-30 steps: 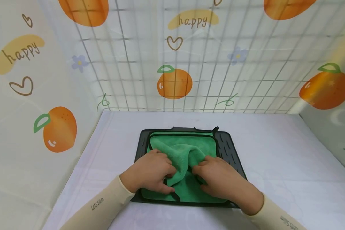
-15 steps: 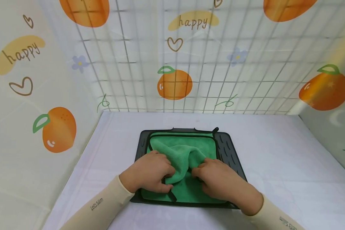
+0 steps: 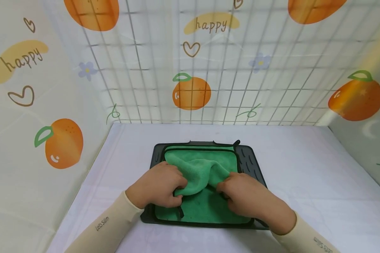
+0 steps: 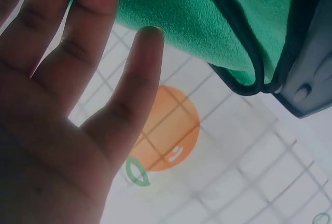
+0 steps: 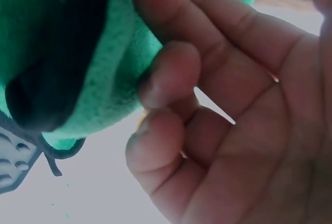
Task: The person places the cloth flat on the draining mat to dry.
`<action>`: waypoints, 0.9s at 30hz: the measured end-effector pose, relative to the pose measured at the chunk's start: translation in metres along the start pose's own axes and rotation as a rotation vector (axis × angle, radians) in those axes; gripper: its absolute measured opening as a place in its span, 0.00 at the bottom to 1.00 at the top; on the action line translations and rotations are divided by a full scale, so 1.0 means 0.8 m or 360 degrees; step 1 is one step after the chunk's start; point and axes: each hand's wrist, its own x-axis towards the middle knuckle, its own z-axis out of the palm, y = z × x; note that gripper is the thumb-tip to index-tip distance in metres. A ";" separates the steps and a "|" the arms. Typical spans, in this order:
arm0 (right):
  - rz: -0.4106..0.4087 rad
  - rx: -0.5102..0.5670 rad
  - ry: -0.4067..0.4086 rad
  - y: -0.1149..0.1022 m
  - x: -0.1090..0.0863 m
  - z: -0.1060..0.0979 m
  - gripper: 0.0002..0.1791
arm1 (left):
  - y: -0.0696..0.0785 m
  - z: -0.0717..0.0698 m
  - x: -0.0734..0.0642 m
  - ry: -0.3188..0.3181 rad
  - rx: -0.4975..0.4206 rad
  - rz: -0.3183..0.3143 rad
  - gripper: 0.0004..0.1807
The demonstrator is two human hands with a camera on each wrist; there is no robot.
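Observation:
A green towel (image 3: 199, 212) with black edging lies folded on a dark grey ridged mat (image 3: 252, 163). Its upper layer is bunched into a raised fold between the hands. At the fold's left part, my left hand (image 3: 158, 185) holds the near edge, thumb nearest me; a black strip hangs just below it. My right hand (image 3: 248, 195) pinches the same layer on the right. From the left wrist, the towel (image 4: 171, 24) runs past the thumb tip. In the right wrist view, the fingers are curled by the towel's dark edge; their grip is partly hidden.
Underneath is a pale table (image 3: 304, 168). Behind it stands a wire grid (image 3: 228, 70) covered by white cloth printed with oranges. More printed cloth hangs at the left (image 3: 22, 147) and right sides. A small black loop (image 3: 237, 142) sticks up at the towel's far right corner.
My left hand has shifted left and slightly away, and my right hand slightly right. The fold between them is stretched wider, its near edge drawn away from me. The black strip has moved left.

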 end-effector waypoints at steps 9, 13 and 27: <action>0.0020 0.0059 0.0000 0.005 -0.004 -0.010 0.20 | -0.007 0.001 -0.002 -0.0002 0.0013 -0.0046 0.17; 0.0053 0.0072 0.0018 0.009 -0.009 -0.017 0.22 | -0.010 0.000 -0.003 -0.0009 -0.0006 -0.0072 0.18; 0.0159 0.0192 -0.0100 0.027 -0.025 -0.044 0.23 | -0.022 -0.008 -0.010 -0.0005 -0.0082 -0.0163 0.15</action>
